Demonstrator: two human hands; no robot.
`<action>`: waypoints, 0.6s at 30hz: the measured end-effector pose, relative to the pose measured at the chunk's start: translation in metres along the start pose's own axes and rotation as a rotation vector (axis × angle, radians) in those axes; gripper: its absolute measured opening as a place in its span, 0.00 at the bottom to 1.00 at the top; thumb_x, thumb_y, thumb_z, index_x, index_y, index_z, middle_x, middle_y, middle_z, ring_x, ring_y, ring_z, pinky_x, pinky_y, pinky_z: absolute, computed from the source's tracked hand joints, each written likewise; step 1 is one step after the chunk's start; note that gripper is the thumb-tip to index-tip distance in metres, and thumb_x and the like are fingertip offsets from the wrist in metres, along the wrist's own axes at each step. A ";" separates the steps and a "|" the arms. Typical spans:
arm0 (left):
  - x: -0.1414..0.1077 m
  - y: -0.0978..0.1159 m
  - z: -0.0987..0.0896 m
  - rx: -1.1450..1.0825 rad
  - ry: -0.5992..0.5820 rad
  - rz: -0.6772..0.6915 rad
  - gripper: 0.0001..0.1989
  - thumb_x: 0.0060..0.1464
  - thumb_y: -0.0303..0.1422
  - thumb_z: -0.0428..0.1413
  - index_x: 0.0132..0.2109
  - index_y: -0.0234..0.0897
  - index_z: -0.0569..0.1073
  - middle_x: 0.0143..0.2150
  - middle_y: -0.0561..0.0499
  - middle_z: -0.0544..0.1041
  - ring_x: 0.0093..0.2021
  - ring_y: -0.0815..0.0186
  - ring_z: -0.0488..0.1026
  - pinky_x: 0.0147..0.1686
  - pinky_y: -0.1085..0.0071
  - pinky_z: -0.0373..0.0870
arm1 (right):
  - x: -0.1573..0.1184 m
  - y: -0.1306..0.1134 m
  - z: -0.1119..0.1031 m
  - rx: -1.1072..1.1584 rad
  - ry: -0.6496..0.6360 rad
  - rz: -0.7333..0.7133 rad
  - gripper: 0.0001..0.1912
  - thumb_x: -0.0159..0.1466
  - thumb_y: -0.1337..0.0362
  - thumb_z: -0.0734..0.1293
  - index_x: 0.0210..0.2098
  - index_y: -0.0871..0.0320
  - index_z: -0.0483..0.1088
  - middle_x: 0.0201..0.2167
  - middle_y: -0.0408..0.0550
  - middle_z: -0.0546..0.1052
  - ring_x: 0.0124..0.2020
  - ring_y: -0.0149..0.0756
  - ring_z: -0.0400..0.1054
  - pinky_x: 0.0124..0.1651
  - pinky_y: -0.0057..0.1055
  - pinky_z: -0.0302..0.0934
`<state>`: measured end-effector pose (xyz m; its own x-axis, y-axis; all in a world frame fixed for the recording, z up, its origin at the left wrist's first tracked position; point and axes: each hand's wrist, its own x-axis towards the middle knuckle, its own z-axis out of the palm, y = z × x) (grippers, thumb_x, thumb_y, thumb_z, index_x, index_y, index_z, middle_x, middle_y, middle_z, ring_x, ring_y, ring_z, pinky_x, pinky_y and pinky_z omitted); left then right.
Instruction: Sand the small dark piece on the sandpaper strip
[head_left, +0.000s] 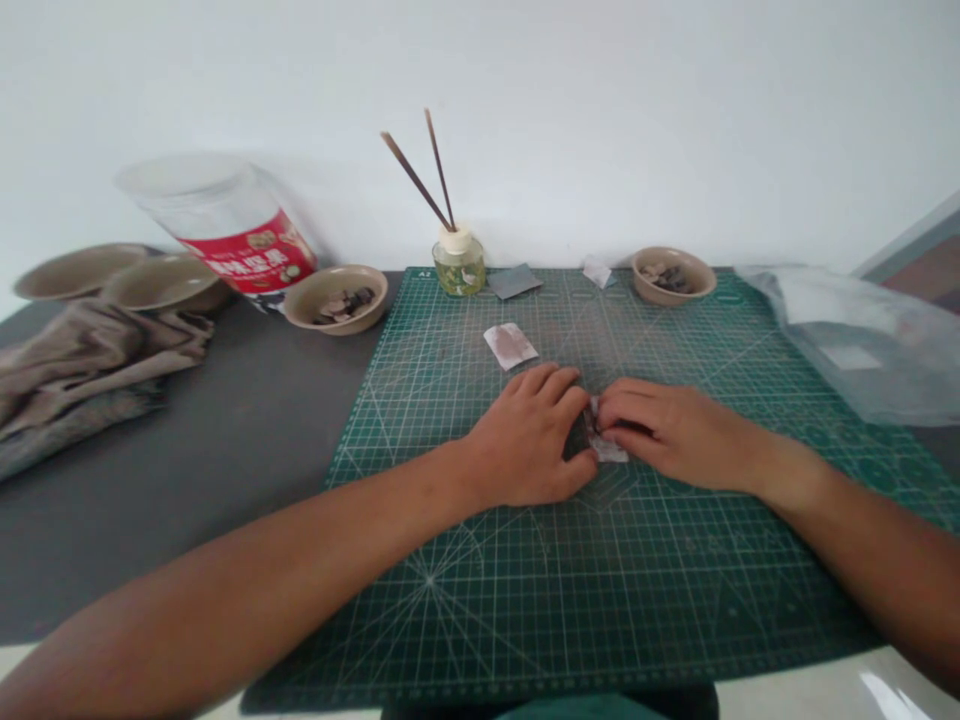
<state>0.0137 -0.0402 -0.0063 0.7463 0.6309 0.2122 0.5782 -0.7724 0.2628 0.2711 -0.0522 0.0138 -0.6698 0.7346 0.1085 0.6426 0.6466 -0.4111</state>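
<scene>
A small whitish piece of paper (611, 451) with dark smudges lies on the green cutting mat (525, 600) between my hands. My left hand (529, 435) rests on the mat, its thumb and index fingertips holding the paper down at the left edge. Over the paper, my right hand (664, 430) is closed in a pinch; whatever sits between its fingertips is hidden. Just beyond my left hand lies another white paper piece (511, 345) with a brownish smear.
At the back stand a reed diffuser (459, 262), a grey sheet (514, 281), a crumpled white scrap (597, 271) and a bowl of small pieces (675, 290). Leftward are another filled bowl (337, 318), a jar (240, 230) and a cloth (82, 350). A plastic bag (862, 340) lies right.
</scene>
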 end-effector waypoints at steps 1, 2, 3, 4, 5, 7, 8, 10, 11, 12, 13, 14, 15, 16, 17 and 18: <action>0.000 0.000 0.000 0.001 0.003 -0.002 0.25 0.66 0.47 0.58 0.61 0.35 0.74 0.73 0.35 0.71 0.75 0.41 0.65 0.75 0.40 0.64 | 0.001 0.002 0.001 -0.032 0.030 0.024 0.07 0.76 0.64 0.65 0.44 0.50 0.76 0.44 0.47 0.81 0.43 0.42 0.77 0.45 0.38 0.68; 0.000 0.000 0.000 0.004 0.004 -0.002 0.25 0.66 0.47 0.58 0.61 0.35 0.74 0.73 0.35 0.71 0.75 0.41 0.65 0.75 0.40 0.64 | 0.001 0.004 0.001 -0.061 0.054 0.049 0.07 0.76 0.64 0.65 0.44 0.51 0.76 0.44 0.47 0.81 0.44 0.42 0.77 0.45 0.38 0.68; 0.000 0.000 0.000 0.006 0.003 -0.001 0.25 0.66 0.47 0.58 0.62 0.35 0.73 0.73 0.35 0.71 0.75 0.41 0.64 0.75 0.40 0.64 | 0.001 0.006 0.000 -0.079 0.067 0.064 0.06 0.76 0.64 0.65 0.44 0.51 0.75 0.44 0.48 0.81 0.44 0.43 0.77 0.46 0.39 0.68; 0.000 0.001 -0.001 0.009 0.001 0.000 0.26 0.66 0.47 0.58 0.62 0.34 0.73 0.73 0.34 0.70 0.75 0.41 0.64 0.75 0.41 0.64 | 0.001 0.007 0.000 -0.084 0.061 0.067 0.06 0.76 0.64 0.65 0.43 0.51 0.75 0.43 0.47 0.80 0.44 0.43 0.77 0.46 0.39 0.68; 0.000 0.001 -0.001 0.013 -0.002 0.001 0.26 0.66 0.47 0.58 0.62 0.34 0.74 0.74 0.34 0.70 0.75 0.41 0.64 0.75 0.41 0.64 | 0.001 0.007 -0.001 -0.073 0.037 0.056 0.06 0.76 0.65 0.65 0.43 0.51 0.74 0.43 0.47 0.80 0.43 0.43 0.77 0.46 0.39 0.68; 0.000 0.001 -0.002 0.016 -0.008 0.004 0.26 0.66 0.48 0.58 0.62 0.33 0.74 0.73 0.34 0.70 0.75 0.41 0.64 0.75 0.42 0.65 | 0.000 0.004 -0.001 -0.030 -0.018 0.011 0.06 0.77 0.65 0.65 0.43 0.51 0.74 0.43 0.46 0.80 0.42 0.41 0.77 0.46 0.39 0.68; 0.000 0.001 -0.003 0.016 -0.011 0.004 0.26 0.66 0.47 0.58 0.62 0.33 0.74 0.73 0.34 0.71 0.74 0.41 0.65 0.75 0.42 0.65 | 0.000 0.003 -0.001 -0.009 -0.036 -0.006 0.06 0.77 0.65 0.64 0.43 0.51 0.74 0.43 0.46 0.80 0.42 0.40 0.77 0.46 0.38 0.69; 0.001 0.001 -0.003 0.014 -0.011 0.007 0.26 0.66 0.47 0.58 0.61 0.32 0.74 0.73 0.34 0.71 0.74 0.41 0.65 0.75 0.42 0.65 | 0.001 0.002 0.001 0.005 -0.035 -0.013 0.06 0.77 0.64 0.64 0.44 0.51 0.74 0.44 0.46 0.80 0.43 0.41 0.78 0.46 0.38 0.69; 0.001 0.001 -0.003 0.012 -0.010 0.007 0.26 0.67 0.47 0.57 0.61 0.32 0.74 0.73 0.34 0.71 0.74 0.41 0.65 0.75 0.42 0.64 | 0.001 0.002 0.002 -0.006 -0.015 0.000 0.06 0.78 0.64 0.64 0.44 0.51 0.74 0.45 0.47 0.80 0.44 0.41 0.78 0.47 0.39 0.69; 0.001 0.001 -0.003 0.011 -0.009 0.005 0.26 0.67 0.47 0.57 0.61 0.32 0.74 0.73 0.34 0.71 0.74 0.41 0.65 0.75 0.42 0.64 | 0.002 0.003 0.003 -0.022 0.008 0.021 0.06 0.77 0.64 0.64 0.44 0.51 0.74 0.45 0.47 0.80 0.45 0.42 0.78 0.48 0.39 0.69; 0.001 0.001 -0.003 0.011 -0.009 0.003 0.26 0.66 0.47 0.57 0.62 0.32 0.74 0.73 0.34 0.71 0.74 0.41 0.65 0.75 0.42 0.64 | 0.002 0.004 0.003 -0.039 0.031 0.042 0.06 0.77 0.63 0.64 0.45 0.51 0.74 0.45 0.47 0.80 0.45 0.43 0.78 0.48 0.40 0.69; 0.001 0.001 -0.003 0.009 -0.011 0.001 0.26 0.66 0.47 0.57 0.62 0.33 0.74 0.73 0.34 0.71 0.75 0.41 0.64 0.75 0.42 0.64 | 0.002 0.004 0.004 -0.054 0.052 0.057 0.06 0.77 0.64 0.64 0.45 0.51 0.74 0.45 0.48 0.80 0.45 0.43 0.78 0.48 0.40 0.69; 0.001 0.002 -0.003 0.008 -0.014 0.000 0.26 0.66 0.47 0.58 0.62 0.33 0.74 0.73 0.34 0.70 0.75 0.41 0.64 0.75 0.42 0.64 | 0.003 0.004 0.004 -0.064 0.065 0.062 0.06 0.77 0.64 0.64 0.45 0.51 0.74 0.45 0.48 0.80 0.45 0.44 0.78 0.48 0.41 0.69; 0.001 0.002 -0.004 0.008 -0.017 -0.002 0.26 0.66 0.47 0.58 0.61 0.33 0.74 0.73 0.34 0.71 0.75 0.41 0.64 0.75 0.42 0.64 | 0.002 0.003 0.005 -0.062 0.061 0.054 0.07 0.77 0.64 0.64 0.45 0.51 0.74 0.45 0.48 0.80 0.45 0.44 0.77 0.48 0.40 0.69; 0.001 0.002 -0.004 0.007 -0.019 -0.001 0.26 0.66 0.47 0.58 0.61 0.33 0.74 0.73 0.34 0.71 0.74 0.41 0.65 0.75 0.42 0.64 | 0.002 0.002 0.005 -0.049 0.044 0.034 0.07 0.77 0.65 0.64 0.45 0.52 0.74 0.45 0.48 0.80 0.44 0.43 0.77 0.47 0.40 0.69; 0.001 0.002 -0.004 0.007 -0.018 0.000 0.26 0.66 0.47 0.58 0.61 0.33 0.74 0.73 0.34 0.71 0.74 0.41 0.65 0.75 0.42 0.64 | 0.001 0.000 0.005 -0.032 0.020 0.009 0.07 0.77 0.65 0.64 0.45 0.52 0.74 0.45 0.48 0.80 0.43 0.42 0.77 0.46 0.39 0.69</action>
<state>0.0144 -0.0409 -0.0020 0.7519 0.6297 0.1954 0.5807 -0.7729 0.2559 0.2682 -0.0521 0.0090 -0.6565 0.7442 0.1230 0.6605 0.6459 -0.3827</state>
